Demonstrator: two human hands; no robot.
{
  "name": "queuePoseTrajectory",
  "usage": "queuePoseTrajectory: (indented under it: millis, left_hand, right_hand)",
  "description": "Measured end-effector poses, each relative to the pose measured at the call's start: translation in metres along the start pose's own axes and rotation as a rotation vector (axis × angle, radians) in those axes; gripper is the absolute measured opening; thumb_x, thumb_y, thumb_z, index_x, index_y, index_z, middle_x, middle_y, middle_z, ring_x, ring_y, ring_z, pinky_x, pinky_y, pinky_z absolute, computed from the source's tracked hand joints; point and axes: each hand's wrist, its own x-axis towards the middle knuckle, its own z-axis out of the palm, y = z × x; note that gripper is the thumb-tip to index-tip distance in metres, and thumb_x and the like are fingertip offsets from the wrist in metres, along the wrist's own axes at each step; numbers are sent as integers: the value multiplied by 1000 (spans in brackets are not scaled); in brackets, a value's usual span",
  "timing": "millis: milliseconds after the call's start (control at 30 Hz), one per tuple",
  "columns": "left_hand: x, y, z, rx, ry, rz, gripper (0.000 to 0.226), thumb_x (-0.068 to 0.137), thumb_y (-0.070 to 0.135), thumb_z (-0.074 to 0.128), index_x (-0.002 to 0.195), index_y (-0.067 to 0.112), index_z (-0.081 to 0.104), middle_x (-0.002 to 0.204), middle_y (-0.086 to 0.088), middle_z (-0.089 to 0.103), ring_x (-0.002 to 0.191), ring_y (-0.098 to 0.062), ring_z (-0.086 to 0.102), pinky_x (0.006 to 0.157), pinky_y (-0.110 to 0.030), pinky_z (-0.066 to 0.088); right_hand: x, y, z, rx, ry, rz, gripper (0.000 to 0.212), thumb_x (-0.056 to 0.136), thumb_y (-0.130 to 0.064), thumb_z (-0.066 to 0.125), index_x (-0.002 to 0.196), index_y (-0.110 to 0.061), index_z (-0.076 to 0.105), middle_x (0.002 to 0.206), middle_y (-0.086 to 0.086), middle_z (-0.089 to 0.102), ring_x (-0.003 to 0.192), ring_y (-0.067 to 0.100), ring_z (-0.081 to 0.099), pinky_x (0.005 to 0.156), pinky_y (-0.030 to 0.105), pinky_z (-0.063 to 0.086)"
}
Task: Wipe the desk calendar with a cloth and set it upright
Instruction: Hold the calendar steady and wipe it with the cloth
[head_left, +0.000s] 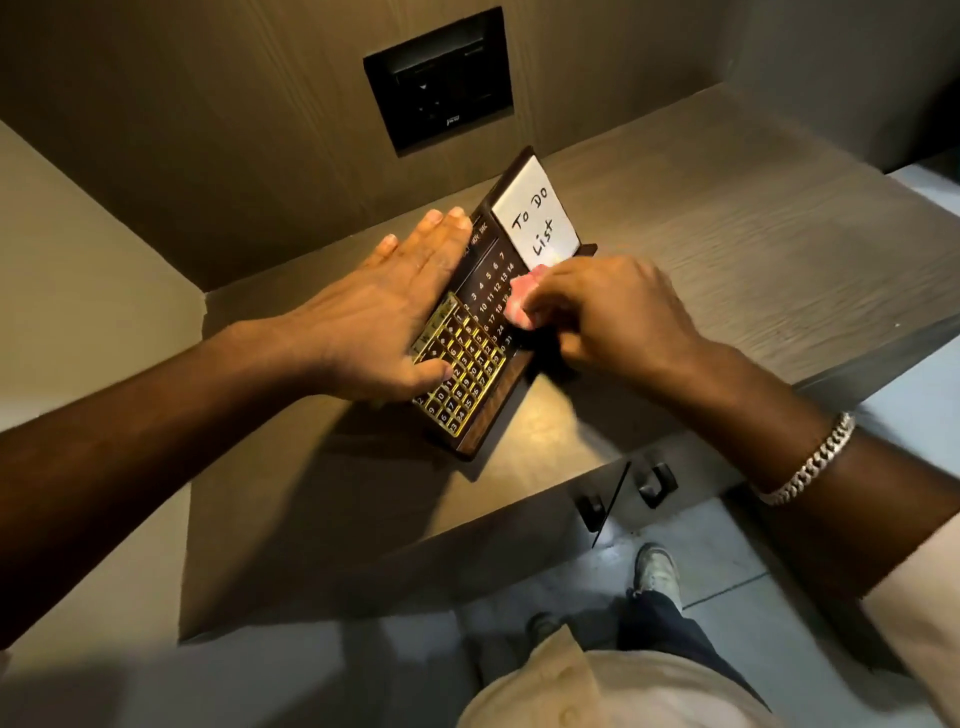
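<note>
A dark wooden desk calendar lies tilted on the desk, with white date numbers, a gold sliding frame at its near end and a white "To Do List" note at its far end. My left hand rests flat along the calendar's left edge, fingers together, thumb pressing on the gold frame. My right hand is closed around a small pink cloth, which presses on the calendar's face near the date numbers. Most of the cloth is hidden under my fingers.
The wooden desk meets a wall panel with a black socket plate behind the calendar. Two dark drawer handles sit below the front edge. A silver bracelet is on my right wrist. My feet stand on the tiled floor.
</note>
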Motion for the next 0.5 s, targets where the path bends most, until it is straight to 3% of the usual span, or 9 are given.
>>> queuePoseTrajectory:
  millis: [100,367,500]
  left_hand:
    - [1,2,-1,7,1,-3,117,70,60,55,147,18,-22,160,-4,-22,145,-14,-23,118,-35,-10]
    - [1,6,-4,62,-13,7,114,73,62,52,146,18,-24,160,-7,-23,144,-15,-24,119,-37,-10]
    - [4,8,-2,52,10,3,113,72,59,52,147,16,-21,160,-8,-20,144,-15,-24,119,-37,-10]
  right_hand:
    - [-3,-9,-1,-319,-100,-132,35,84,-36,69,117,-24,69,123,7,64,105,30,63,79,40,55]
    - [13,-14,-17,-552,-207,-227,29,92,-34,59,114,-17,67,117,9,64,106,34,61,65,35,38]
    - [20,-19,-16,-573,-246,-246,31,92,-36,60,112,-13,65,117,11,64,104,35,61,65,38,40]
